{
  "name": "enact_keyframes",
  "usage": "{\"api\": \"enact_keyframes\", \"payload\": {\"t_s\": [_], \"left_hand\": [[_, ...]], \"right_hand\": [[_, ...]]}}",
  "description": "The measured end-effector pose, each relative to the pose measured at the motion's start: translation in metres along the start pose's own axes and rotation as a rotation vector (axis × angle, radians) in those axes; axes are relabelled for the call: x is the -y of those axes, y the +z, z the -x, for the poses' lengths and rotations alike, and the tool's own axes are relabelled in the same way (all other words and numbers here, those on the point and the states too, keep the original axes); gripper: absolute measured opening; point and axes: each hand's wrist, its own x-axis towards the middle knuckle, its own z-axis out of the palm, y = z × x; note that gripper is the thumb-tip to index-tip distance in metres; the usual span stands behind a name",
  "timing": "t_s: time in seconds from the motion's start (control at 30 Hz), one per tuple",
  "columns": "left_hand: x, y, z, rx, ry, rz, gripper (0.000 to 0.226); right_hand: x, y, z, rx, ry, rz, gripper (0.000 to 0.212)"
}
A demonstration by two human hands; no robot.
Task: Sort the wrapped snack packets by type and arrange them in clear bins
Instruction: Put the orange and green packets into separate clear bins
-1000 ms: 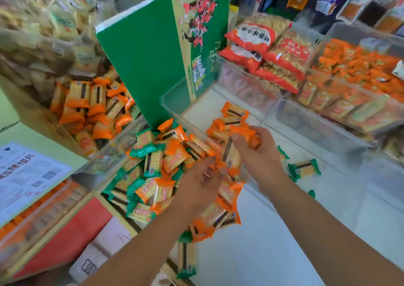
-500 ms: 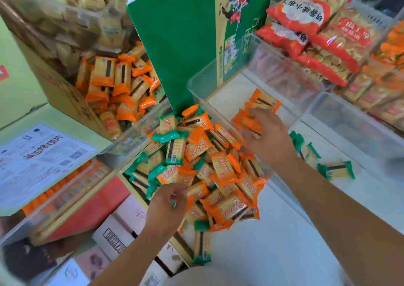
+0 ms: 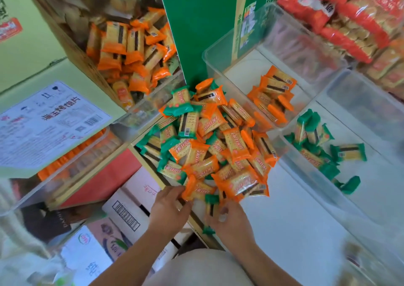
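**Two Colours, Two Bins: Sorting by Hand at the Snack Surface**

A person is working at the near edge of a mixed pile [image 3: 209,146] of wrapped biscuit packets. The left hand [image 3: 168,210] is pinching the crimped end of an orange packet [image 3: 197,190] with curled fingers. The right hand [image 3: 231,224] is gripping a green packet [image 3: 211,205] between thumb and fingers, its lower end poking out below the palm. Taking one colour in each hand seems meant to feed both bins in a single trip.

Just beyond the fingertips, the pile is spilling across the white surface, orange and green jumbled together. Further beyond the right fingers, one clear bin [image 3: 238,73] is holding only orange packets [image 3: 273,93]. The clear bin beside it [image 3: 376,176] is holding only green packets [image 3: 314,141], loosely scattered. Both bins have plenty of bare floor showing, so the sorting looks far from finished.
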Motion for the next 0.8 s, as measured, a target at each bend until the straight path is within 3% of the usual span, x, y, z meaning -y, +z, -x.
{"api": "enact_keyframes", "payload": {"t_s": [0.17, 0.3, 0.47, 0.6, 0.7, 0.8], "left_hand": [[-0.001, -0.013, -0.008, 0.178, 0.071, -0.026, 0.047], [0.007, -0.032, -0.032, -0.090, -0.003, -0.113, 0.038], [0.000, -0.040, -0.061, -0.117, -0.238, -0.126, 0.048], [0.003, -0.048, -0.073, -0.287, -0.325, -0.008, 0.061], [0.007, -0.057, -0.087, -0.227, -0.344, 0.046, 0.083], [0.004, -0.064, -0.097, -0.143, -0.311, 0.119, 0.087]], "right_hand": [[0.009, 0.010, -0.004, -0.051, 0.023, 0.003, 0.038], [0.018, -0.007, 0.012, 0.064, 0.069, -0.114, 0.030], [0.041, -0.052, 0.021, 0.097, 0.038, -0.341, 0.028], [0.065, -0.067, 0.007, 0.074, -0.054, -0.424, 0.028], [0.074, -0.067, -0.004, 0.063, -0.060, -0.461, 0.029], [0.083, -0.069, -0.011, 0.044, -0.078, -0.463, 0.030]]}}
